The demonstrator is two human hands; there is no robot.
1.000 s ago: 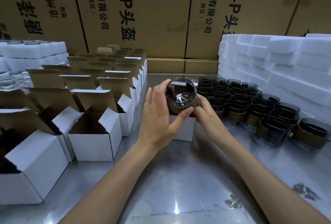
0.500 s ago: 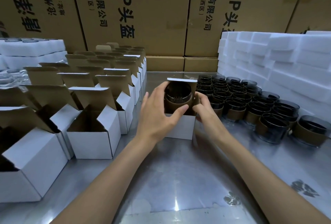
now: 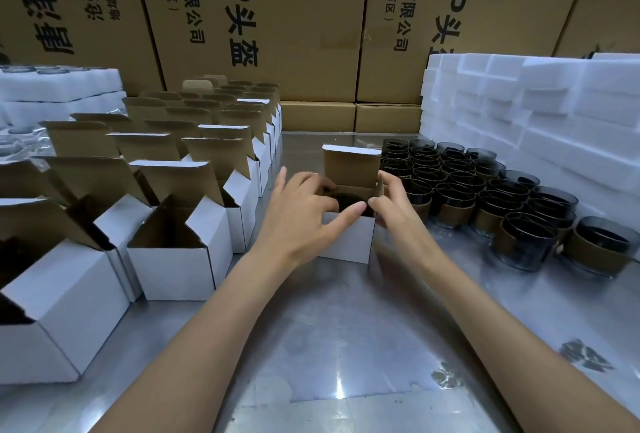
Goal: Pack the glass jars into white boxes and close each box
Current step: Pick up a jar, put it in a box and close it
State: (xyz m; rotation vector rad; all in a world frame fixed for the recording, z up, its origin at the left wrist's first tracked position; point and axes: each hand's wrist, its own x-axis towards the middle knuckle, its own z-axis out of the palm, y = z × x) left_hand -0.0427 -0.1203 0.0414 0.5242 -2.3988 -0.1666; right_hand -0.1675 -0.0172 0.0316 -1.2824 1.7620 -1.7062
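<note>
Nearest me, both forearms reach over the bare steel desk (image 3: 339,346). My left hand (image 3: 301,214) and right hand (image 3: 393,205) pinch the side flaps of the white box (image 3: 349,242); its jar (image 3: 349,202) sits upright inside, directly under my fingertips. The lid flap (image 3: 349,167) stands upright behind, nothing blocking it. Open boxes (image 3: 180,259) left, waiting jars (image 3: 485,197) right, foam blocks (image 3: 536,114) beyond.
</note>
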